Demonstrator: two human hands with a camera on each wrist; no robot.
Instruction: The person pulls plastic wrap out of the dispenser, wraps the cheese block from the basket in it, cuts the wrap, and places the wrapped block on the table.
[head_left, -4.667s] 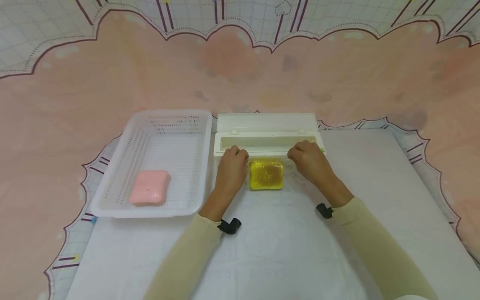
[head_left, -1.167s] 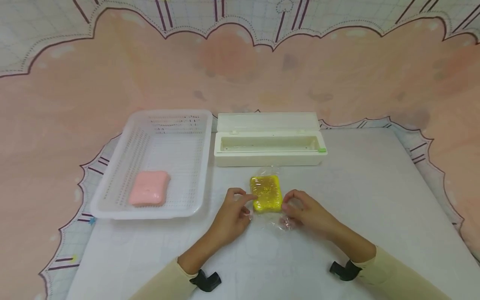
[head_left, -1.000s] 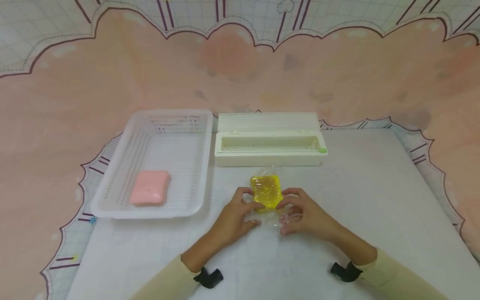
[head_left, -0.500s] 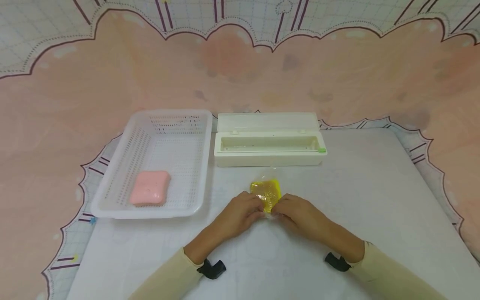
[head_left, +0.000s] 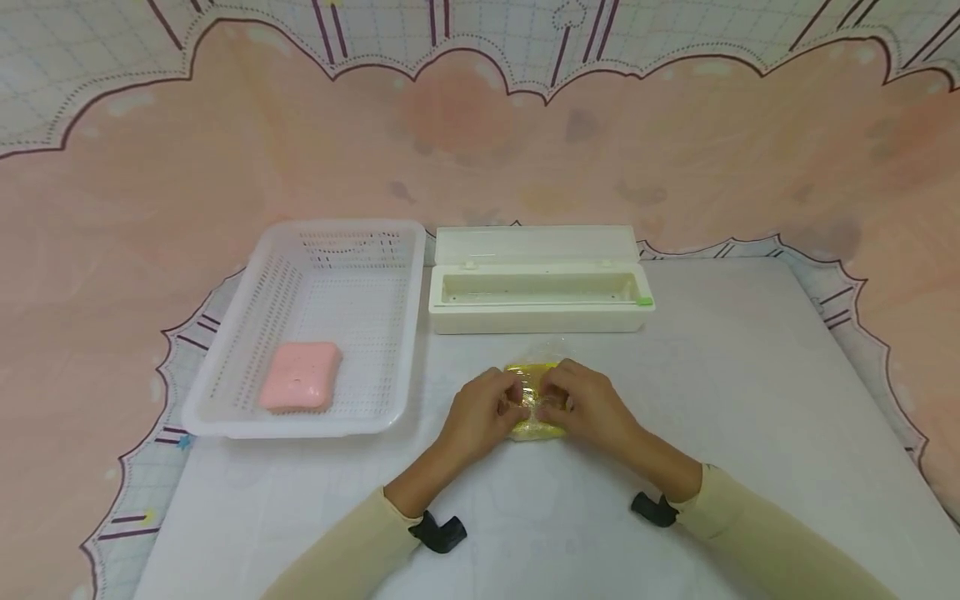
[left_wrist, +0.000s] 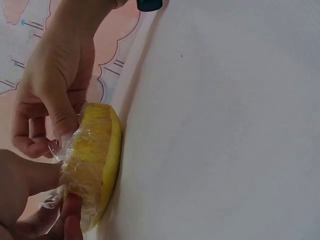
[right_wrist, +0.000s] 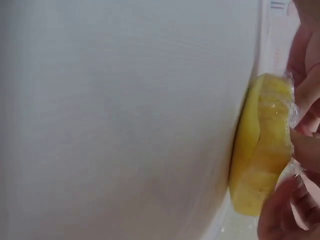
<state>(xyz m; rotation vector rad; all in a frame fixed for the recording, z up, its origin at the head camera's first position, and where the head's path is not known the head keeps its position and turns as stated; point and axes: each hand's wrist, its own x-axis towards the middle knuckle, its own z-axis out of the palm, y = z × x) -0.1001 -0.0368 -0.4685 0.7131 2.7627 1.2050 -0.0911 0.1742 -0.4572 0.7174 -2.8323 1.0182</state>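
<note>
A yellow bar [head_left: 534, 431], apparently soap, lies on the white tabletop with clear cling film [head_left: 553, 348] around it. My left hand [head_left: 478, 412] is at its left side, thumb and forefinger pinching film over the top. My right hand [head_left: 600, 408] does the same from the right, the two sets of fingertips close together. In the left wrist view, crinkled film bunches at the fingertips above the yellow bar [left_wrist: 97, 150]. The right wrist view shows the bar [right_wrist: 260, 145] standing low against the table, its side covered by film. Parts of the bar's top are hidden by fingers.
Left of the hands stands a white perforated basket [head_left: 408, 350] with a pink bar of soap [head_left: 300, 375] inside. Behind the yellow bar is a long white film dispenser [head_left: 540, 322], lid raised, with a green tab [head_left: 643, 301]. A patterned cloth [head_left: 480, 167] hangs behind.
The hands came back from the dispenser with the yellow bar, which moved nearer and was turned. Over the last second, both hands lifted film from the near side up over its top.
</note>
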